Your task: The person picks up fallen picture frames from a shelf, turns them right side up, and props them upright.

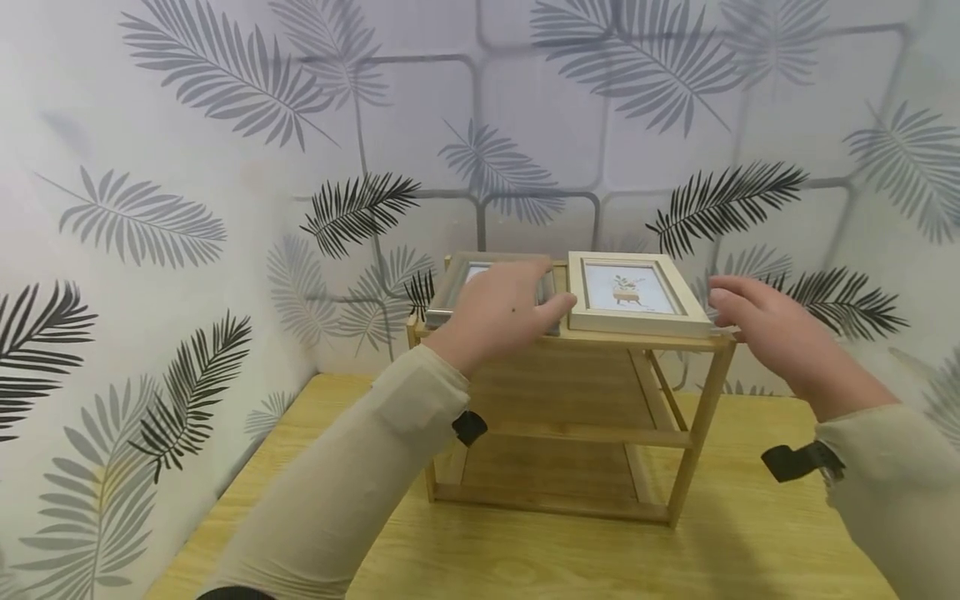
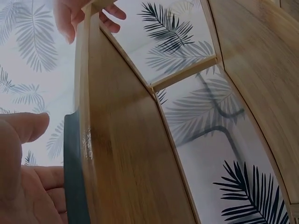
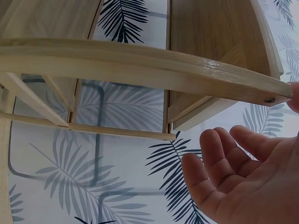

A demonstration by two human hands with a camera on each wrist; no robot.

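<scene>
From the head camera, the left hand (image 1: 501, 310) lies flat, fingers relaxed, over the grey frame (image 1: 450, 293) atop the wooden shelf (image 1: 693, 433); at 3 o'clock the white frame (image 1: 636, 293) fills the right edge, the right hand (image 1: 772, 337) loosely spread beside it. The left wrist shows the grey frame's rim (image 2: 74, 177) overhanging. The right wrist shows fingers (image 3: 219, 163) clear below the top edge.

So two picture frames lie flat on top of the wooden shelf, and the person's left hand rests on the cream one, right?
Not quite. In the head view the left hand rests on the grey frame; the cream frame lies beside it, nearer the right hand. Both lie flat on the wooden shelf.
</scene>
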